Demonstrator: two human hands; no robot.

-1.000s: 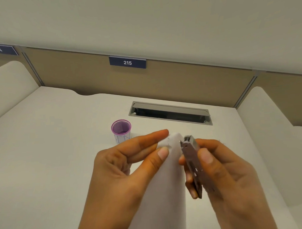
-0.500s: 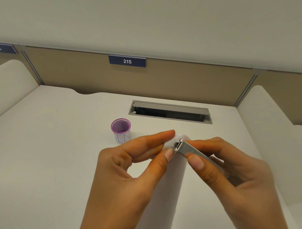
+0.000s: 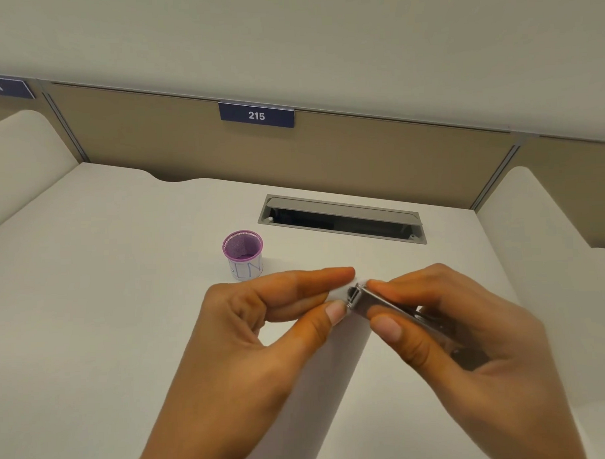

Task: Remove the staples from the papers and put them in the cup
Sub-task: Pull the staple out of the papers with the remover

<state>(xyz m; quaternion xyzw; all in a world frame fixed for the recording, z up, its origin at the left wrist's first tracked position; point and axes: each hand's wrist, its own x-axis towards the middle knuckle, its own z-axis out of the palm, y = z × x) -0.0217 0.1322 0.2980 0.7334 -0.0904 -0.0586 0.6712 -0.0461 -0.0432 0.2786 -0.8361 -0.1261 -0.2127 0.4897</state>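
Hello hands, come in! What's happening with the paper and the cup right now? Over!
Left hand pinching paper corner. Right hand holding metal staple remover, tip at that corner. Cup upright on desk, nothing blocking it.

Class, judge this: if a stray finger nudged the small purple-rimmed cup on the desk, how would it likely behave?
The cup looks small and light, probably paper, so a nudge would likely slide it across the smooth desk. It stands upright, slightly taller than wide, so a push near its rim might tip it. Once tipped, its round wall would probably roll.
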